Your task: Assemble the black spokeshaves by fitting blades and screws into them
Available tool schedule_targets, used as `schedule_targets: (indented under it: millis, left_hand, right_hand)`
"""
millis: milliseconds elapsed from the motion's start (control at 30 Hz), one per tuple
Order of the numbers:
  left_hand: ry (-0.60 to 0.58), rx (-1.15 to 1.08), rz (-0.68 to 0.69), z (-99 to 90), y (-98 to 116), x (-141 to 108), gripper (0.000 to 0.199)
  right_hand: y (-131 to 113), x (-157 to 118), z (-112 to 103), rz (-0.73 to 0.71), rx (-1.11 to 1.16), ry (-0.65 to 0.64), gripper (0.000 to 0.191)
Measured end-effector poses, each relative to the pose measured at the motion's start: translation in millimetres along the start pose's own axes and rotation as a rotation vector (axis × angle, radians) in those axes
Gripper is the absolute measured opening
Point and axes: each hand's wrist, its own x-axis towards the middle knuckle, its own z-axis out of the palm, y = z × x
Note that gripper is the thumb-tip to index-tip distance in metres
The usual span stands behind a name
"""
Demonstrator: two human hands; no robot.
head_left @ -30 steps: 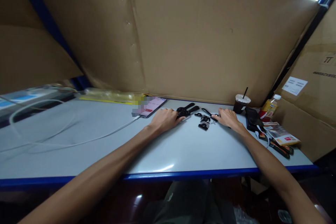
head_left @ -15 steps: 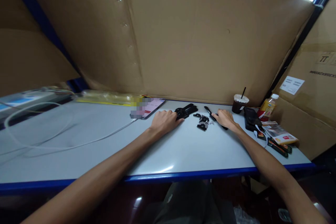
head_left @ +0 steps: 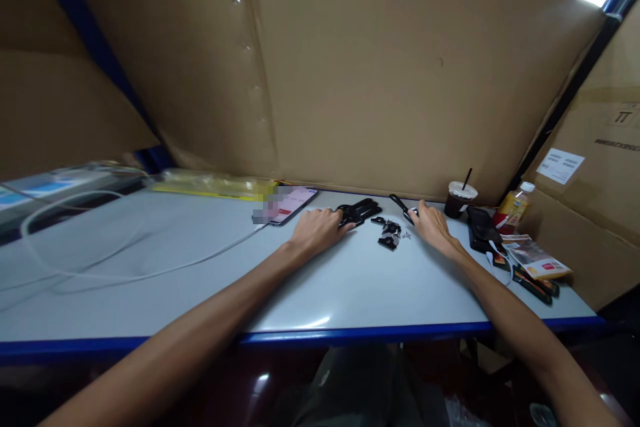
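Observation:
My left hand [head_left: 320, 228] rests on the table, its fingers closed around the near end of a bunch of black handle-like pieces [head_left: 367, 209]. Their exact kind is hard to make out. To the right, my right hand [head_left: 433, 225] is closed on a slim black tool with a looped end [head_left: 399, 202]; the hand covers its lower part. Between the two hands lie several small black and silver metal parts [head_left: 389, 240], along with a small silver star-shaped piece [head_left: 407, 235].
Left of my left hand lies a phone [head_left: 297, 203] with a white cable [head_left: 220, 255]. At the right stand a lidded drink cup [head_left: 456, 203] and a bottle [head_left: 515, 203], near a black case [head_left: 480, 227] and a packet [head_left: 535, 257]. Cardboard [head_left: 350, 80] walls the back.
My right hand has turned on the black tool, and the tool's lower end, visible before, is now covered. My left hand stays on the black pieces. The whole view has shifted slightly.

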Motion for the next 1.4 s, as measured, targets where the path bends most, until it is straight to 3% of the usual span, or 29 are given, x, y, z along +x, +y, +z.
schedule_targets:
  millis: [200, 333, 467, 633, 833, 1133, 1400]
  left_hand:
    - [0.166, -0.122, -0.094, -8.6, -8, 0, 0.045]
    - [0.202, -0.177, 0.077, -6.9, -2, -5, 0.04]
    - [0.175, -0.19, 0.211, -1.4, 9, -8, 0.039]
    - [0.145, -0.181, 0.246, -1.2, 13, -9, 0.039]
    - [0.103, -0.168, 0.323, 3.8, 19, -14, 0.039]
    - [0.03, -0.214, 0.485, 15.7, 33, -19, 0.046]
    - [0.047, -0.175, 0.586, 11.9, 28, -12, 0.044]
  right_hand:
    - [-17, -21, -2, -0.455, 0.21, -0.112, 0.028]
    - [-37, -44, 0, -0.605, 0.261, -0.236, 0.026]
    - [-49, -57, -2, -0.626, 0.174, -0.254, 0.025]
    - [-50, -60, -11, -0.614, 0.019, -0.159, 0.028]
    - [-52, -61, -14, -0.504, -0.14, -0.197, 0.041]
    - [-56, -65, -9, -0.37, -0.084, -0.198, 0.036]
    - [-44, -54, 0, -0.471, 0.052, -0.198, 0.024]
